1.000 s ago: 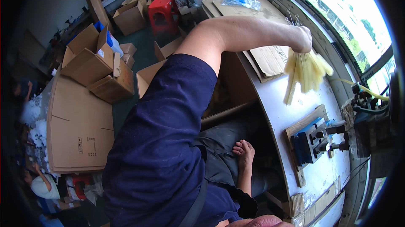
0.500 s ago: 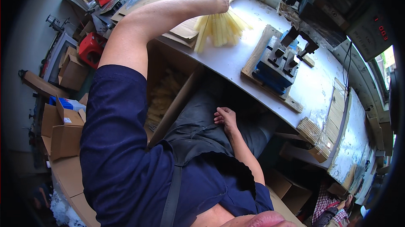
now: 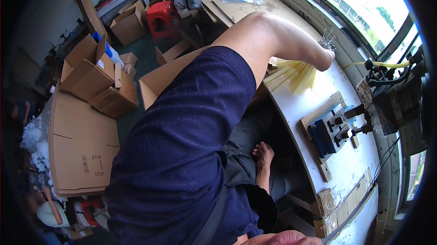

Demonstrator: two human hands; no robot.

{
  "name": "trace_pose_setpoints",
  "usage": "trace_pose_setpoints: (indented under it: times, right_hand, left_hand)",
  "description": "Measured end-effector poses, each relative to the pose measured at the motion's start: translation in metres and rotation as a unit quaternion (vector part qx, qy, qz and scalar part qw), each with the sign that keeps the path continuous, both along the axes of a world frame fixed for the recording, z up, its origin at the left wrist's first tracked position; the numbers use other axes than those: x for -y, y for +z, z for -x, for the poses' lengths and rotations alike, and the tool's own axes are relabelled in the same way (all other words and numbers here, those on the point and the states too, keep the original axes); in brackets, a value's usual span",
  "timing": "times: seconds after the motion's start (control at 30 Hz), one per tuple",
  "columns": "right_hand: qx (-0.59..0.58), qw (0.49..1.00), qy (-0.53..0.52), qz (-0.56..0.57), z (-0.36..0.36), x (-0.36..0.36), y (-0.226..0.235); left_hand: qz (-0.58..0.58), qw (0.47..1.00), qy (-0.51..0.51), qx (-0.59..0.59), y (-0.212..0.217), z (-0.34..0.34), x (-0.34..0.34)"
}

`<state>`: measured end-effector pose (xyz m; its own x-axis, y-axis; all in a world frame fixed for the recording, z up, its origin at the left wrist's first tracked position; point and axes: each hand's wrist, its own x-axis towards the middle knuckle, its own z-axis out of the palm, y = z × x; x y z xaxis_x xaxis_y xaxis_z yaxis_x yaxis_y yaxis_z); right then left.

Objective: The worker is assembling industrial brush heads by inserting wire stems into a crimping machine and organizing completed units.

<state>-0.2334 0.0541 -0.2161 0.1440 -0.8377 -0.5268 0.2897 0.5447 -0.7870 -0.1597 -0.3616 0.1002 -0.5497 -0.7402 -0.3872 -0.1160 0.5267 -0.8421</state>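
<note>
My left hand, at the end of an outstretched arm, is closed around a bundle of pale yellow strips. They fan out below my fist over the white tabletop. Thin metal wire loops stick out of the top of the fist. My forearm hides part of the strips. Down on my lap, against the dark apron, my right hand rests with loosely bent fingers and nothing visible in it.
A blue clamping fixture stands on a wooden board on the table. At the right is a machine with a yellow hose. Flat cardboard covers the table's far end. Open cartons and a red stool stand at the left.
My view has swung left, so the table and fixture sit further right in the picture. The left hand still grips the bundle above the table. My right hand stays on my lap.
</note>
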Motion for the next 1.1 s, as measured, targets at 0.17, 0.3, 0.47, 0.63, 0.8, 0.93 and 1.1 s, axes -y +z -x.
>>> trace_pose_setpoints:
  times: [0.17, 0.3, 0.47, 0.63, 0.8, 0.93, 1.1]
  right_hand:
    - [-0.018, 1.000, -0.023, -0.011, 0.004, -0.005, -0.010]
    - [-0.022, 0.999, -0.035, -0.016, 0.006, -0.005, -0.010]
    - [-0.017, 0.999, -0.029, -0.027, 0.010, -0.004, -0.010]
    - [-0.014, 1.000, -0.018, -0.019, 0.009, -0.006, -0.004]
    - [-0.007, 0.999, -0.031, -0.041, 0.012, -0.005, -0.016]
    - [-0.012, 0.996, -0.070, -0.061, 0.018, -0.015, -0.021]
    - [-0.020, 0.998, -0.046, -0.041, 0.015, -0.010, -0.015]
  left_hand:
    - [-0.005, 1.000, -0.018, -0.024, -0.027, 0.030, -0.014]
    - [0.016, 0.999, 0.004, -0.050, -0.009, 0.020, -0.016]
    - [0.004, 0.999, -0.007, -0.050, -0.024, 0.028, -0.025]
    - [-0.003, 0.999, 0.002, -0.048, 0.009, -0.032, 0.021]
    - [-0.014, 0.999, -0.005, -0.052, -0.020, -0.008, -0.029]
    - [-0.027, 0.997, -0.050, -0.049, -0.045, -0.009, -0.093]
    - [-0.026, 0.997, -0.038, -0.068, 0.008, -0.014, -0.045]
